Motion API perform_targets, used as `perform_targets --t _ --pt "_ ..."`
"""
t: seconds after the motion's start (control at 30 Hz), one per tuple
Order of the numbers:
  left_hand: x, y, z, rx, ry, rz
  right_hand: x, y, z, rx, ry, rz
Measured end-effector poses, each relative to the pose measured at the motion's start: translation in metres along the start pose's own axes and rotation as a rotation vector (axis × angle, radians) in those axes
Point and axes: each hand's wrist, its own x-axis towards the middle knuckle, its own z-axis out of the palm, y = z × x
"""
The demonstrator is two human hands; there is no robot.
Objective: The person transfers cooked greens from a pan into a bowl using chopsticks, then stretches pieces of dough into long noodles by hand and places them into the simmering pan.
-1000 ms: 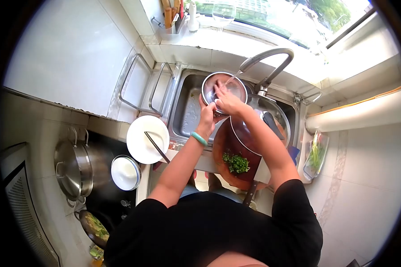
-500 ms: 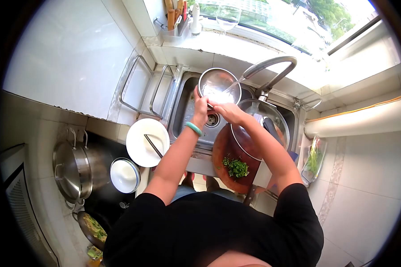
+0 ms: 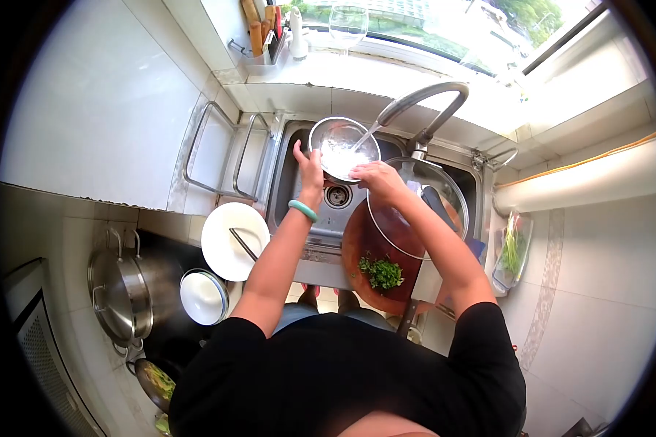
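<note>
A shiny metal bowl is held over the left basin of the sink, and water from the curved faucet runs into it. My left hand, with a green bangle at the wrist, grips the bowl's left side; some of its fingers are hidden beneath. On the near right rim, my right hand has its fingers bent over the edge. Below the bowl the sink drain shows. A clear glass lid lies just right of my right hand, partly over the round cutting board.
Chopped greens and a cleaver lie on the board. To the left are a white bowl with dark chopsticks, smaller stacked bowls and a steel pot. A wine glass stands on the sill.
The bowl and both hands have shifted slightly left in view, along with the whole scene. My right fingers now reach over the rim, and my left fingers have spread.
</note>
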Motion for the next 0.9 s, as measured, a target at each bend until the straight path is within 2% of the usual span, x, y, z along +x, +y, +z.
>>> perform_targets --t 0.07,0.13,0.2,0.27,0.3,0.33,0.4,0.43,0.5,0.53,0.57,0.6,0.63,0.67,0.7,0.77,0.8,0.9 --pt "-0.013 0.003 0.009 -0.101 0.076 -0.068 0.005 -0.002 0.012 -0.008 0.142 -0.002" --pt "-0.020 -0.042 0.023 -0.085 0.164 0.390 0.019 -0.034 0.009 0.293 0.174 0.270" --pt "-0.027 -0.040 0.029 -0.112 0.209 0.421 0.026 -0.056 -0.001 0.321 0.177 0.201" --pt "-0.018 -0.037 0.015 -0.055 0.196 0.355 0.014 -0.045 -0.002 0.283 0.075 0.155" --pt "-0.019 -0.024 0.011 -0.128 0.148 0.248 0.004 -0.024 0.010 0.228 0.142 0.054" --pt "-0.015 -0.021 0.002 -0.129 0.148 0.244 0.002 -0.014 0.000 0.251 -0.037 0.087" --pt "-0.004 -0.018 -0.012 -0.055 -0.002 0.073 -0.003 0.000 -0.023 -0.110 -0.097 -0.020" --pt "-0.003 -0.014 -0.016 -0.012 -0.010 -0.026 -0.006 0.009 -0.026 -0.179 -0.093 -0.002" --pt "-0.003 -0.010 -0.019 0.002 -0.029 -0.081 -0.011 0.022 -0.032 -0.241 -0.091 0.051" --pt "-0.011 0.006 -0.014 0.015 -0.047 -0.132 -0.013 0.033 -0.030 -0.170 0.023 0.086" --pt "-0.024 0.023 -0.012 0.051 -0.074 -0.196 -0.021 0.050 -0.026 -0.106 0.129 0.163" --pt "-0.023 0.021 -0.016 0.051 -0.060 -0.197 -0.032 0.059 -0.045 -0.167 0.164 0.415" --pt "-0.021 0.020 -0.019 0.055 -0.044 -0.224 -0.045 0.077 -0.043 -0.314 0.147 0.519" --pt "-0.020 0.019 -0.023 0.062 -0.029 -0.250 -0.053 0.088 -0.047 -0.467 0.002 0.662" --pt "-0.015 0.013 -0.028 0.049 -0.022 -0.266 -0.063 0.091 -0.055 -0.531 -0.066 0.701" --pt "-0.013 0.010 -0.034 0.052 -0.002 -0.281 -0.079 0.108 -0.054 -0.571 -0.206 0.706" --pt "-0.013 0.010 -0.036 0.053 0.013 -0.299 -0.086 0.121 -0.046 -0.538 -0.193 0.707" --pt "-0.015 0.015 -0.042 0.080 0.058 -0.310 -0.094 0.131 -0.037 -0.687 -0.110 0.534"
